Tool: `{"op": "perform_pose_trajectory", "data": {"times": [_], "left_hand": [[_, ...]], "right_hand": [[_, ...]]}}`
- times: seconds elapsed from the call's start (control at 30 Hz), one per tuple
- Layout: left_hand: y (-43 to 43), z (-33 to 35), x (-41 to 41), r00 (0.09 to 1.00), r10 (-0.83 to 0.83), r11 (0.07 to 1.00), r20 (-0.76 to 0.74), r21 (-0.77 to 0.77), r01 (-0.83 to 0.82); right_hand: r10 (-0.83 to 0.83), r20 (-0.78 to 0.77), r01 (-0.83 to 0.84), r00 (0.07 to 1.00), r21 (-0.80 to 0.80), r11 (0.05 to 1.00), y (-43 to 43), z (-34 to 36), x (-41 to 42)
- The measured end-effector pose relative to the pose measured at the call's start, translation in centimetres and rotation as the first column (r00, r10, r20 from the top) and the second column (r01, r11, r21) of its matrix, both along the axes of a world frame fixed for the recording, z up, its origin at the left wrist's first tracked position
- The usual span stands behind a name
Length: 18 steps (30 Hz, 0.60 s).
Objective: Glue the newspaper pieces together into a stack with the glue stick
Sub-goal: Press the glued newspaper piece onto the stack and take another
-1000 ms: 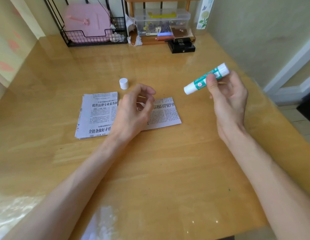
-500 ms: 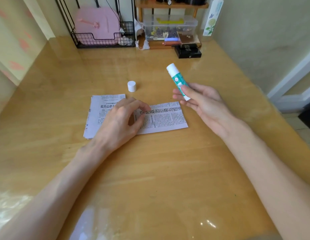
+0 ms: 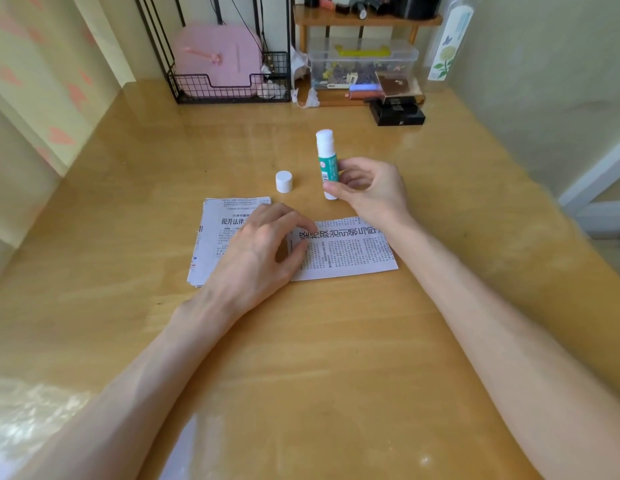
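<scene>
A glossy wooden table point(image 3: 301, 358) fills the room's corner. Along its far edge stand a black wire rack point(image 3: 228, 88) holding a pink case point(image 3: 216, 57), a small wooden shelf point(image 3: 367, 20) with a clear plastic box point(image 3: 362, 64) under it, and a black box point(image 3: 396, 112) in front.

Near the middle of the table lies the stack of newspaper pieces point(image 3: 215, 237), flat, its edges slightly fanned. Just to its right a single newspaper piece point(image 3: 350, 251) lies flat, print side up.

The left hand point(image 3: 256, 258) rests across the stack's right part, fingers loosely arched; forefinger and thumb tips sit on the left end of the single piece, and nothing is closed inside the hand.

The right hand point(image 3: 374, 188) is just beyond the single piece's far edge, fingers and thumb curled round the lower half of the glue stick point(image 3: 326, 161). The stick stands upright and uncapped, its white glue end up – whether its base touches the table I cannot tell.

The white cap point(image 3: 284, 181) stands on the table just left of the stick, beyond the stack's far right corner, apart from both.
</scene>
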<state>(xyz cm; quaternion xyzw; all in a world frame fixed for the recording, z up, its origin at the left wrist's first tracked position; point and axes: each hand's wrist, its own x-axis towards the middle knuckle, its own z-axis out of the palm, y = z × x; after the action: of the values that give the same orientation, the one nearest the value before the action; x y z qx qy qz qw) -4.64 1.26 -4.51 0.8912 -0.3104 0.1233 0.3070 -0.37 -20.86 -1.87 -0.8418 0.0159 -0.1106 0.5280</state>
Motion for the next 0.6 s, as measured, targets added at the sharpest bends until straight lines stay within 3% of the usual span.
{"op": "perform_pose_trajectory", "data": {"times": [0.6], "left_hand": [[0.1, 0.0, -0.1, 0.998, 0.055, 0.998, -0.016, -0.034, -0.055]], "right_hand": [[-0.047, 0.001, 0.047, 0.999, -0.169, 0.984, 1.6, -0.7, 1.2]]}}
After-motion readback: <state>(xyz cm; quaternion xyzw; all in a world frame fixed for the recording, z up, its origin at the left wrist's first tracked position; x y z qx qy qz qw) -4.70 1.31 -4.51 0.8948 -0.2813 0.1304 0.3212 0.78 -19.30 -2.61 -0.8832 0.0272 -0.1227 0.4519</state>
